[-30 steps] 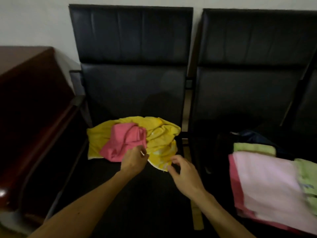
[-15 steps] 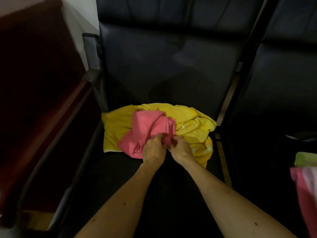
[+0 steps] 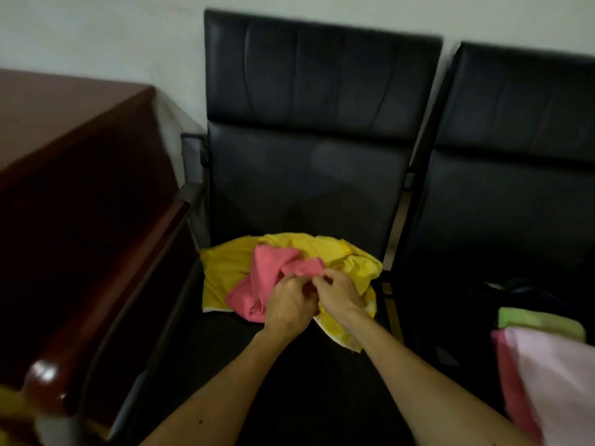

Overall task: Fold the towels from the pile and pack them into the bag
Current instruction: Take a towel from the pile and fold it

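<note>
Pile: pink towel [image 3: 269, 273] lies crumpled on top of the yellow towel [image 3: 225, 268], on the seat of the left chair [image 3: 306, 175], at 12 o'clock from the person.
Left hand: [image 3: 288, 305] fingers curled, gripping the pink towel's near edge.
Right hand: [image 3: 341, 292] touching the left hand, pinching the same edge just beside it.
Key relation: the pink towel's bulk lies at 11 o'clock from both hands. Its bunched length runs roughly 7 to 1 o'clock. The left hand is nearer the bulk.
Judgement: lifting clear and spreading probably comes next. The yellow towel may drag along.
Bag: dark bag [image 3: 521, 294] at 3 o'clock from the pile, dim. The green towel [image 3: 541, 320] and pale pink towel [image 3: 553, 375] sit folded by it; whether they are inside cannot be told.
Writing: none legible.
</note>
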